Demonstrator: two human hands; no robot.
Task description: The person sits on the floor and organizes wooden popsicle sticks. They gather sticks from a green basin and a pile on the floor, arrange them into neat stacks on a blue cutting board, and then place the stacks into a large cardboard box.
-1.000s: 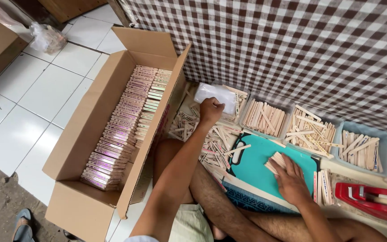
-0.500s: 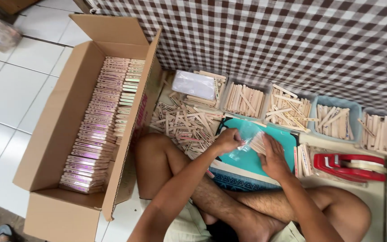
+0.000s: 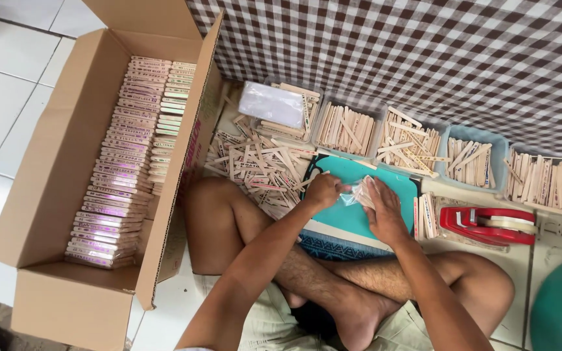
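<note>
My left hand point(image 3: 323, 190) pinches the edge of a small clear plastic bag point(image 3: 354, 193) over a teal board point(image 3: 359, 214) that rests on my crossed legs. My right hand point(image 3: 382, 211) lies flat on the bag's other end, pressing a short bundle of wooden sticks that shows pale under my fingers. How far the sticks sit inside the bag is hidden by my hand. A loose heap of flat wooden sticks point(image 3: 261, 169) spreads on the floor just left of the board.
An open cardboard box point(image 3: 47, 188) on the left holds rows of packed stick bundles point(image 3: 125, 162). Several trays of sticks point(image 3: 411, 144) line the checked cloth point(image 3: 424, 58); a stack of clear bags point(image 3: 273, 104) tops the left one. A red tape dispenser point(image 3: 489, 224) sits right.
My left hand came back from the stack of clear bags at the far tray with a bag and met my right hand over the teal board. The camera shifted left.
</note>
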